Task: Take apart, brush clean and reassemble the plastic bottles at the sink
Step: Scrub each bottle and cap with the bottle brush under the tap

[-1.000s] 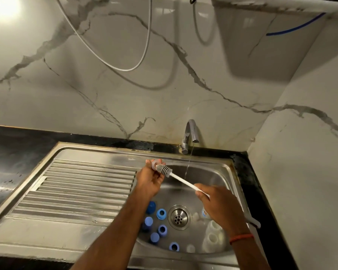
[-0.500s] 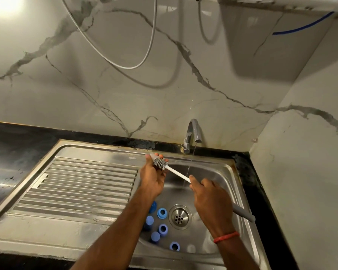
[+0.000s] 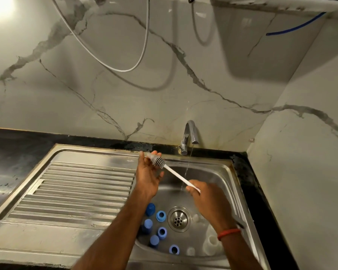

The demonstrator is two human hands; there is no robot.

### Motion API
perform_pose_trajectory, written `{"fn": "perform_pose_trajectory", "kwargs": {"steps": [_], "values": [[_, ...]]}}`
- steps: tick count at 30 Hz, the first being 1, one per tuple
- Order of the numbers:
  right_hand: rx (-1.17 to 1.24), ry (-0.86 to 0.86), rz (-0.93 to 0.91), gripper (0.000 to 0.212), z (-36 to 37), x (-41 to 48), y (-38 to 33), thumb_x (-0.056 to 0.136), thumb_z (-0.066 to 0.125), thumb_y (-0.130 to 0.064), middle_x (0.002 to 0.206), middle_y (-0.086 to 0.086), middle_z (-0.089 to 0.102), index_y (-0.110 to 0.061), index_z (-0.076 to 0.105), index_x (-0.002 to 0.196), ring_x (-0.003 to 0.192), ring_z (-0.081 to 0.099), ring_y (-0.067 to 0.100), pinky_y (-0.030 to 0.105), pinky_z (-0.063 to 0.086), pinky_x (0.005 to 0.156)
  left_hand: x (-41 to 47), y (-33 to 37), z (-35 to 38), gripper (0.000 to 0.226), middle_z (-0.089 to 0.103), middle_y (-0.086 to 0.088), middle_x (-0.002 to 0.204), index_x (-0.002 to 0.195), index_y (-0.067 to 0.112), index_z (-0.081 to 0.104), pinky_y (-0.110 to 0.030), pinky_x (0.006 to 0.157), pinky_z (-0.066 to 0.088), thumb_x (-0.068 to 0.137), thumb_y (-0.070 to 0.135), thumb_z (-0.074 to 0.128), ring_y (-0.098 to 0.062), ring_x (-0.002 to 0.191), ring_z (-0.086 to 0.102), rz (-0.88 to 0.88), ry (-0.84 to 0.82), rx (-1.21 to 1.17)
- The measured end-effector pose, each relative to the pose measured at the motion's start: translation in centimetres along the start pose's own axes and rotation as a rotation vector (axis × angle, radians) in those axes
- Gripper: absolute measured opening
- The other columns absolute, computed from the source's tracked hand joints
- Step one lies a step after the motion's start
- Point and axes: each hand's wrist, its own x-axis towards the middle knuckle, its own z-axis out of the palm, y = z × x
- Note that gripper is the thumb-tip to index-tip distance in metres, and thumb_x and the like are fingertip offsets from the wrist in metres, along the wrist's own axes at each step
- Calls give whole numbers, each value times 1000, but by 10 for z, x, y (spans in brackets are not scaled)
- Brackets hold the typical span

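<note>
Left hand: 1, palm up, thumb spread apart; a small clear piece lies at the fingertips. Whether they pinch it or only carry it, I cannot tell.
Right hand: 1, fingers wrapped round the brush shaft; red band on the wrist.
Brush: 1, white shaft slanting up-left, grey ribbed head against the clear piece, above the basin's left edge.
Caps: 6 blue, on the basin floor left of the drain – three show open rings.
Bottles: clear, in the basin under the right forearm; blurred, count uncertain.
Tap: 1, thin stream running.
Sink: 1 basin, ribbed drainboard to its left.
Wall – 1 white cable, 1 blue hose.
</note>
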Motion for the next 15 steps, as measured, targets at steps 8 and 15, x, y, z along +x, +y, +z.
{"fn": "perform_pose_trajectory", "kwargs": {"steps": [8,15], "values": [[67,-41,-66,28,1,0,-11,104,46,-38,64,-7,56,-21,67,100,49,48,4,18,36,45,-6,7,16,27,68,2,82,90,22,64,-34,80,45,102,43,50,-16,81,63,72,-30,-164],[987,-640,414,43,-5,0,6,103,48,-39,52,3,47,-3,73,102,36,29,6,16,21,38,-12,2,11,39,62,3,79,84,23,59,-38,76,46,105,49,40,-16,80,61,-3,-186,-231]]}}
